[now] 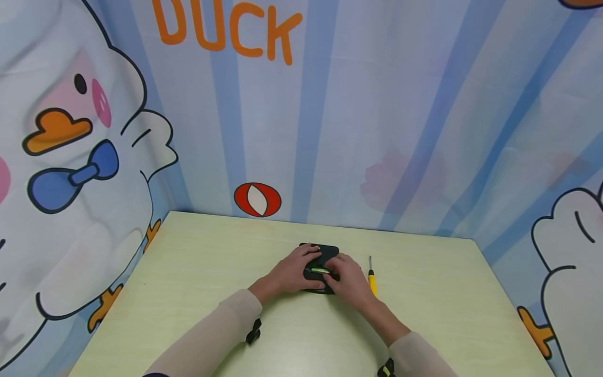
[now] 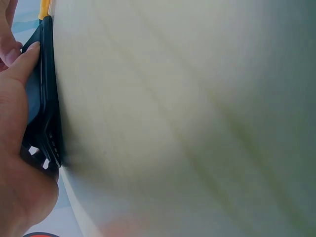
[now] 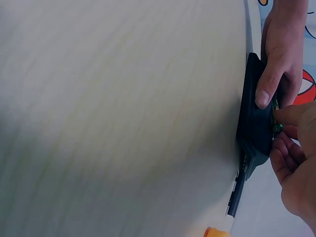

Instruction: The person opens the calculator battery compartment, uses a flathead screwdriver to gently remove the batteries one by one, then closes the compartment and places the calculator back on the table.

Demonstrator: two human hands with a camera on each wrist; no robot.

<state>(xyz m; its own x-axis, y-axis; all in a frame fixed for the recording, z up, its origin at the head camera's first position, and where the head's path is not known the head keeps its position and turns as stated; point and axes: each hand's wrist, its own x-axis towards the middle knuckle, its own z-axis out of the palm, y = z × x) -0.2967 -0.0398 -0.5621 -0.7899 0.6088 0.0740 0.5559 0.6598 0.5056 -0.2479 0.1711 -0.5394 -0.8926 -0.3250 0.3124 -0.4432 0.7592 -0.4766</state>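
Note:
A flat black device [image 1: 328,252] with rounded corners lies on the table, a recess in its upward face. In that recess shows a slim green battery [image 1: 320,270]. My left hand [image 1: 295,269] holds the device from its left side, thumb on the near end and fingers over the far end; the left wrist view shows the thumb along the dark casing [image 2: 44,74]. With thumb and fingertips, my right hand [image 1: 350,280] pinches the battery at its right end. The right wrist view shows the battery's green end [image 3: 278,128] between those fingers, the rest mostly hidden.
A screwdriver [image 1: 372,283] with a yellow and black handle lies just right of my right hand, its tip towards the back. The pale wooden table [image 1: 188,262] runs back to a printed curtain [image 1: 339,131] with duck drawings.

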